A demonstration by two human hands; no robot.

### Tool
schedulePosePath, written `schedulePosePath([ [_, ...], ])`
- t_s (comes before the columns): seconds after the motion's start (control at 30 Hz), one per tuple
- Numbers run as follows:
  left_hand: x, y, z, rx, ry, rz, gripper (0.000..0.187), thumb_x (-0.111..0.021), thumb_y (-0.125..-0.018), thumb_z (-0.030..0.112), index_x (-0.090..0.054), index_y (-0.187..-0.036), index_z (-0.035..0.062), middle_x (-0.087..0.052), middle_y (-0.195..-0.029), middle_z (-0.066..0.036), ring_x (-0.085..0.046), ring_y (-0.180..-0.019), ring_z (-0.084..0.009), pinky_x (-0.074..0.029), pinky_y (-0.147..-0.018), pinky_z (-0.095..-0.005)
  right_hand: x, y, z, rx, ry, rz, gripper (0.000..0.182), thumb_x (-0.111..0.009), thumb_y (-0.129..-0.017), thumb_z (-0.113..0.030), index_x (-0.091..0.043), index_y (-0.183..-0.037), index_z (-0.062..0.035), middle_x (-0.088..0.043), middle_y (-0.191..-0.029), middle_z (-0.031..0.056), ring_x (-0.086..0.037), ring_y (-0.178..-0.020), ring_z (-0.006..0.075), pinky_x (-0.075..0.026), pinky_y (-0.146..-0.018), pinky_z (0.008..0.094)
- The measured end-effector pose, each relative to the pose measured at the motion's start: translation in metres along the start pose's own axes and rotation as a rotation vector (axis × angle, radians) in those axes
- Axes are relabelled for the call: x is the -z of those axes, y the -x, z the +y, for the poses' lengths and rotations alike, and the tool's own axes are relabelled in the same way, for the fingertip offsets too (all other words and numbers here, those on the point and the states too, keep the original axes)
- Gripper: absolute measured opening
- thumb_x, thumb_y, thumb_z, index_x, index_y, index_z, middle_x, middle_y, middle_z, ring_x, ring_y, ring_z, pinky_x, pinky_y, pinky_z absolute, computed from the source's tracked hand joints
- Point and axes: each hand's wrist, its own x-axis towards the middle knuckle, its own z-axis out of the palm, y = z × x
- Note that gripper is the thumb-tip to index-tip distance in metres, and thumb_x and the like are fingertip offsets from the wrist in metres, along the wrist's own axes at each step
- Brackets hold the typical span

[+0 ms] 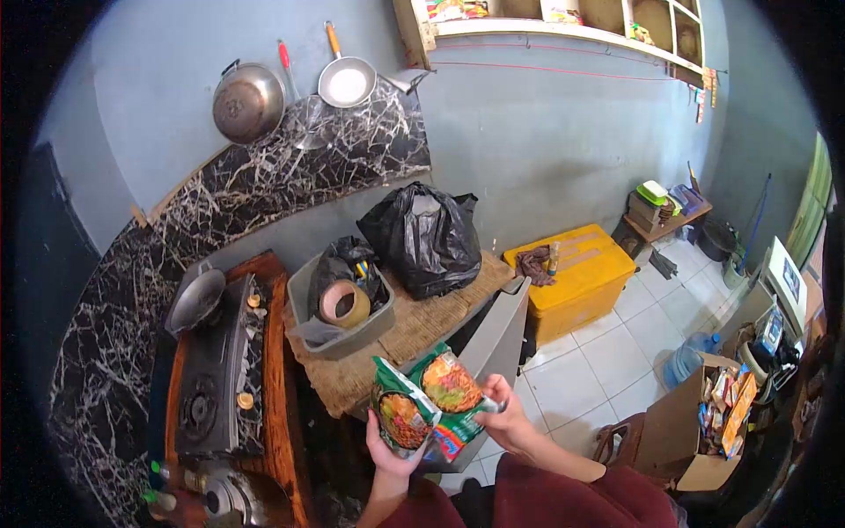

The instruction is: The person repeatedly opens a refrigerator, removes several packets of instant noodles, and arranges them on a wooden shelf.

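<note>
My left hand (390, 456) is closed around the lower edge of a green instant noodle packet (402, 419) with a picture of noodles on its front. Beside it, partly overlapped, is a second green instant noodle packet (451, 384), tilted and pinched at its right edge by my right hand (510, 425). Both packets are held up in front of me, near the front edge of a worn wooden board (330, 380). Just behind them stands a grey door-like panel (500, 327), swung out from below the board.
A grey plastic basin (348, 341) with a tape roll (344, 304) and a black bag (424, 238) rest on the board. Left is a gas stove (211, 378) with a kettle (242, 502) nearby. A yellow box (576, 299) and a carton of packets (695, 422) stand right.
</note>
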Motion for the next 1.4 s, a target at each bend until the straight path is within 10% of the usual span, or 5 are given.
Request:
schedulePosePath([
  [0.13,0.004,-0.026,-0.002,-0.003,-0.024,-0.086,0.046,-0.041,-0.081,0.047,-0.051,-0.111,0.0133,-0.058,-0.102,-0.006,-0.057,-0.089,-0.0238,-0.047,-0.076,-0.041,-0.009,-0.011,-0.02,-0.04,0.41,-0.142,0.089,-0.067,-0.059,0.005,-0.016,-0.133,-0.0011,-0.036,-0.127,0.0083,-0.038,-0.114,0.016,-0.028,-0.097,0.0299],
  [0.43,-0.079,-0.121,-0.121,0.396,-0.208,-0.117,0.042,-0.039,-0.087,0.039,-0.045,-0.119,0.0123,-0.05,-0.118,-0.006,-0.049,-0.106,-0.0232,-0.04,-0.089,-0.04,0.089,-0.014,-0.145,-0.088,0.621,0.42,0.048,-0.067,-0.073,-0.032,-0.051,-0.105,-0.0003,-0.058,-0.094,0.0049,-0.055,-0.082,0.012,-0.045,-0.073,0.0269],
  [0.6,-0.139,-0.192,-0.2,0.155,-0.288,-0.28,0.041,-0.036,-0.089,0.036,-0.044,-0.119,0.0103,-0.046,-0.122,-0.006,-0.048,-0.108,-0.0231,-0.038,-0.091,-0.0413,0.11,-0.035,-0.276,0.558,0.638,0.63,0.044,-0.061,-0.076,-0.013,-0.036,-0.112,-0.0049,-0.052,-0.102,0.0074,-0.057,-0.085,0.015,-0.05,-0.065,0.026],
  [1.17,-0.323,-0.392,-0.327,-0.722,-0.593,-0.818,0.112,-0.081,-0.052,0.016,-0.005,-0.134,0.0094,-0.031,-0.127,-0.011,-0.038,-0.114,-0.0231,-0.034,-0.095,-0.0363,0.162,-0.272,-0.413,0.515,0.343,0.156,0.034,-0.061,-0.08,-0.02,-0.04,-0.101,-0.0038,-0.054,-0.095,0.0063,-0.056,-0.078,0.0107,-0.048,-0.062,0.0253],
  [1.4,-0.398,-0.478,-0.264,-0.881,-0.563,-0.846,0.083,-0.072,-0.058,0.005,-0.023,-0.125,0.0014,-0.041,-0.118,-0.013,-0.044,-0.107,-0.0205,-0.037,-0.092,-0.0342,0.136,-0.404,-0.47,0.666,0.82,-0.056,0.057,-0.076,-0.065,-0.021,-0.04,-0.104,-0.0014,-0.051,-0.102,0.0097,-0.052,-0.093,0.0166,-0.042,-0.082,0.0298],
])
